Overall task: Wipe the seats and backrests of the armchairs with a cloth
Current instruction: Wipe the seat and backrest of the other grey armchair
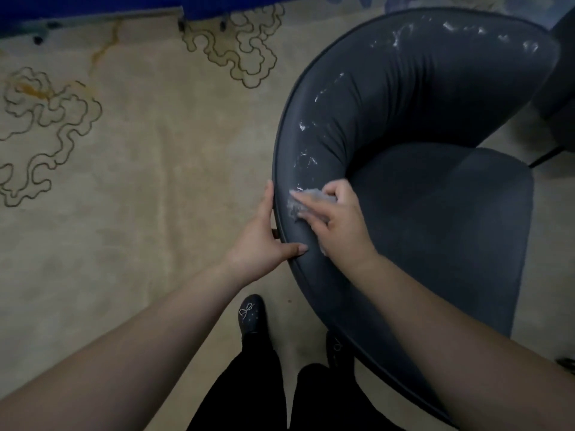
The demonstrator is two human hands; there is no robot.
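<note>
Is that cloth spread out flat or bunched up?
Bunched up. The cloth shows as a crumpled pale wad under the right hand, pressed against the armchair backrest; only its edges peek out past the fingers.

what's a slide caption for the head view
Right hand wipes dark grey armchair backrest with pale cloth; left hand steadies it.

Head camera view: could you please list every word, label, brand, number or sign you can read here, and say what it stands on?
None: no readable text shows anywhere.
The armchair, the cloth and the carpet bear no lettering.
The shoe carries only a studded bow ornament, not letters.
</note>
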